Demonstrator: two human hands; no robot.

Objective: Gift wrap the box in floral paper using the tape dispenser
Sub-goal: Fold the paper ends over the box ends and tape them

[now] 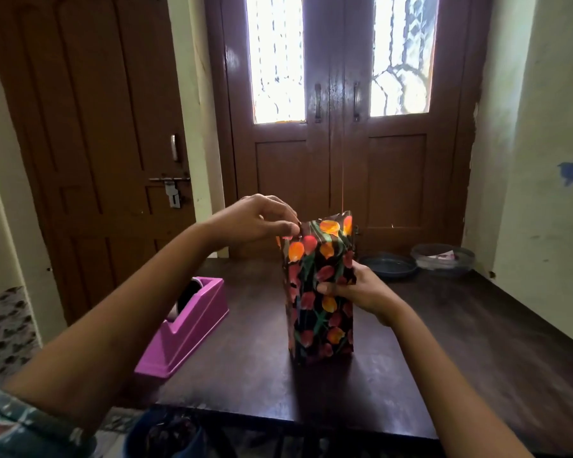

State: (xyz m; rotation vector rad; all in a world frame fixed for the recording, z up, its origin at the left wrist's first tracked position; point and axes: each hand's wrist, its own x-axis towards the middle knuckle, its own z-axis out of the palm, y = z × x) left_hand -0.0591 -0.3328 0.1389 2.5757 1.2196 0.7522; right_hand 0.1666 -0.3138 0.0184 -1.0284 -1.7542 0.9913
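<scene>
Dark wooden table across lower centre and right. Brown double door top centre, with two glass panes blown out by daylight. Plain brown door upper left, bolt latch mid-height. Pale wall right, with a blue mark.

Floral-papered box stands upright mid-table, purple tape dispenser lying apart to its left

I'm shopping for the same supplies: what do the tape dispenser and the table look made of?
Tape dispenser: probably moulded plastic, judging by its uniform purple colour and smooth, softly shiny faces. Table: seemingly dark wood or veneer, semi-gloss; it shows streaky grain and window glare.
</scene>
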